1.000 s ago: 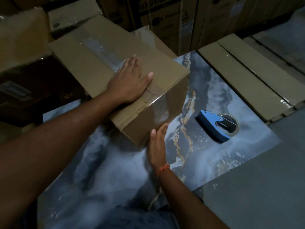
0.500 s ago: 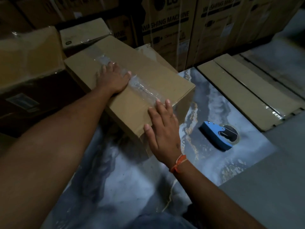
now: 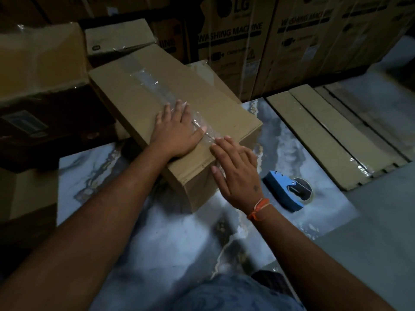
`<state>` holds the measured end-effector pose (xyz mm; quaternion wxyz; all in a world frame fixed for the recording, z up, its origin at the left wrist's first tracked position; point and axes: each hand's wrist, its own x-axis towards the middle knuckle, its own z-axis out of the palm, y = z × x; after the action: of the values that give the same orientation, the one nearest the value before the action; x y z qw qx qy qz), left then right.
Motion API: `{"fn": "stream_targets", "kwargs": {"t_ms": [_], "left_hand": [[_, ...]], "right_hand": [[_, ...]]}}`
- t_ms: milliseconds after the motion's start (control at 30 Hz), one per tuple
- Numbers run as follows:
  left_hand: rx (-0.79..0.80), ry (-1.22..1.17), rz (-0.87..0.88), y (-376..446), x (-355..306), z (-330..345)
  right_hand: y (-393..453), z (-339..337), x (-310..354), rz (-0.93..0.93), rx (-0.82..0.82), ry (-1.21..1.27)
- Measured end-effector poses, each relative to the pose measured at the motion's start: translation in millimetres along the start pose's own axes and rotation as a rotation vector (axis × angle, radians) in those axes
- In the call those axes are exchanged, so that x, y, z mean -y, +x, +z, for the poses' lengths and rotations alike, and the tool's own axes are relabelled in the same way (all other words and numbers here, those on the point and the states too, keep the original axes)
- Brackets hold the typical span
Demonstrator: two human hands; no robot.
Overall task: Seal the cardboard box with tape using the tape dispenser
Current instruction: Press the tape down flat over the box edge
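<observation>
Now both hands, L (image 3: 177,133) & R (image 3: 238,171), flat on taped box (image 3: 143,102) top.

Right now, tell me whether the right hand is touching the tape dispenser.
Apart. The head view shows the right hand flat on the cardboard box, with bare floor between it and the blue tape dispenser.

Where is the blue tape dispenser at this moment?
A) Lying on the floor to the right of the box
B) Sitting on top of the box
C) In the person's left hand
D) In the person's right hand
A: the blue tape dispenser lies on the floor beside the cardboard box, while the left hand and right hand rest flat on the box, holding nothing.
</observation>
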<state>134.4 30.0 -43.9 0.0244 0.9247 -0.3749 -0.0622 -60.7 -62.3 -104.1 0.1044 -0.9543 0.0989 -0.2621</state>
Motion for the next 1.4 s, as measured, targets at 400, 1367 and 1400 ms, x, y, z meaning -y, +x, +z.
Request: {"fn": "stream_targets", "kwargs": {"t_ms": [400,1367,1400], "left_hand": [[-0.052,-0.029,-0.218,-28,-42,5],[-0.049,0.068,-0.25,-88,-110,15],[-0.037,0.072,-0.239,-88,-108,15]], "right_hand": [[27,-18,-66,-0.272,0.05,0.019],[-52,17,-92,-0.387,0.278,0.128],[-55,25,-91,-0.382,0.325,0.102]]}}
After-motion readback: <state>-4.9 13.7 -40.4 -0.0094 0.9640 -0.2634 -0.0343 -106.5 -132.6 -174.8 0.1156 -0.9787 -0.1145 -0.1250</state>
